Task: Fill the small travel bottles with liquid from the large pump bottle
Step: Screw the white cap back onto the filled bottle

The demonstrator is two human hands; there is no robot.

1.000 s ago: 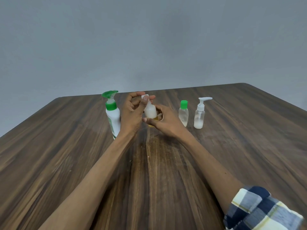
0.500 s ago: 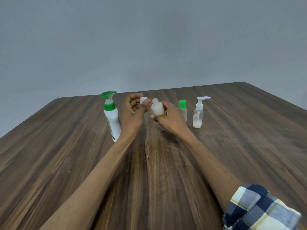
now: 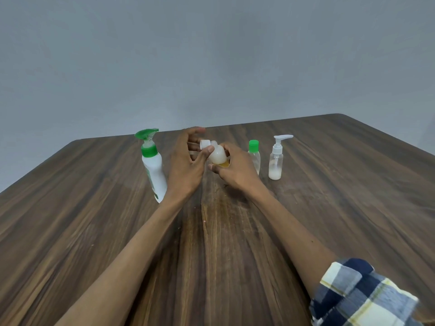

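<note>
At the near edge of the view, 2 bare forearms reach forward over the dark brown wooden table (image 3: 329,220), and a rolled-up blue, white and yellow checked sleeve (image 3: 360,295) covers the right arm. Further on, above the middle of the table, the right hand (image 3: 237,170) is closed around a small rounded translucent white travel bottle (image 3: 217,156), which it holds off the surface and tilts to the left. The left hand (image 3: 186,165) is half open; its thumb and fingers pinch a small white screw cap (image 3: 204,144) just beside the neck of this bottle. I cannot tell if the cap touches the neck.

The bottle in the hand looks milky inside, so I judge that it has liquid in it, but the level is not clear. To the right, a small clear bottle with a green cap (image 3: 254,156) stands partly behind the right hand, and its content is hard to see. Beside it, a small clear bottle with a white pump head (image 3: 275,161) has white liquid only at the bottom, so it seems to need more filling.

To the left, touching or just behind the left wrist, the large white pump bottle with a green collar and green nozzle (image 3: 153,165) stands upright. It is close to the left arm, so a careless movement may knock it. Beyond the table there is only a plain grey wall (image 3: 211,55).
</note>
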